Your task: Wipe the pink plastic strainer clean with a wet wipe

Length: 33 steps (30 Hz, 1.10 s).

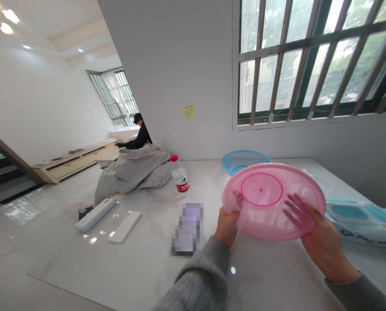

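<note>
I hold a pink plastic mesh basket [270, 216] tilted above the white table, its round base ring turned up toward me. My left hand [228, 224] is closed on its left rim, and something thin and whitish, too unclear to name, shows by the thumb. On the other side, my right hand [322, 242] grips the right rim, its fingers showing pinkish through or against the mesh. Behind the pink basket a blue mesh basket [244, 160] stands on the table, partly hidden. A pack of wipes [364, 224] lies right of my right hand.
A red-capped water bottle [180, 175] stands near the wall, with a pixelated phone-like item [188, 229] in front. Further left lie a grey cloth [134, 170], a long white case [95, 215] and a flat white strip [125, 226]. A person [141, 134] in black sits beyond.
</note>
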Each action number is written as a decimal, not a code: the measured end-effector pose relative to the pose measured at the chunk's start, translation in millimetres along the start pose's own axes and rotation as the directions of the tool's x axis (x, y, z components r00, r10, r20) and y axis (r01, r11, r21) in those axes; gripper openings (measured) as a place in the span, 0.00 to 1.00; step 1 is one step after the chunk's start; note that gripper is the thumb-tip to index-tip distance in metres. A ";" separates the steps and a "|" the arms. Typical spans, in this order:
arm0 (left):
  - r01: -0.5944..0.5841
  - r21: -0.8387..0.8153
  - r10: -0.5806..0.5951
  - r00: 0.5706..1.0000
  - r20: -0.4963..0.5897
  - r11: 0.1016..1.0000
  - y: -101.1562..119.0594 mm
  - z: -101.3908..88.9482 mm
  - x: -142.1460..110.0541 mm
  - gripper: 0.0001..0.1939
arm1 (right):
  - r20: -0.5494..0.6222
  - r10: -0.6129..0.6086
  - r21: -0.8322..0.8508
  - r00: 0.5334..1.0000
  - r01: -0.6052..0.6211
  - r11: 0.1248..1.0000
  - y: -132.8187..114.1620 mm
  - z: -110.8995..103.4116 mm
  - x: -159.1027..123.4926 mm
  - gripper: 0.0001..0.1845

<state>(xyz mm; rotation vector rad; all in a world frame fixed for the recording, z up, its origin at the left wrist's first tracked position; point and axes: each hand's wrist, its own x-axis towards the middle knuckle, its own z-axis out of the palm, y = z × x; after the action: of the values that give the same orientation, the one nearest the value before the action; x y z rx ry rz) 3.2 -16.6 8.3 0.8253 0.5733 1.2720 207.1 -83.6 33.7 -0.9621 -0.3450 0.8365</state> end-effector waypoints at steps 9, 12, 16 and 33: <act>0.011 0.007 -0.011 1.000 -0.009 1.000 -3.3 -3.6 1.9 0.32 | 0.004 -0.006 0.004 1.000 0.006 1.000 0.0 -0.6 -0.2 0.16; 0.004 0.004 -0.004 1.000 -0.006 1.000 -2.4 -2.5 1.1 0.30 | 0.000 -0.007 0.010 1.000 0.007 1.000 -0.2 0.5 -0.3 0.16; 0.002 -0.015 -0.002 1.000 0.000 1.000 -1.2 -1.2 0.1 0.29 | 0.003 -0.003 0.017 1.000 0.003 1.000 1.0 0.6 0.8 0.17; 0.058 -0.176 -0.058 0.998 0.010 0.983 -12.3 4.1 -1.3 0.36 | 0.050 0.096 0.129 0.994 -0.101 0.987 17.6 6.6 -16.5 0.21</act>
<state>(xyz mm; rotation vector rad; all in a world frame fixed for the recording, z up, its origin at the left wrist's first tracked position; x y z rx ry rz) 13.4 -19.7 0.9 0.6600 0.4703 1.2476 184.2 -87.0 24.3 -0.8445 -0.2782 0.9598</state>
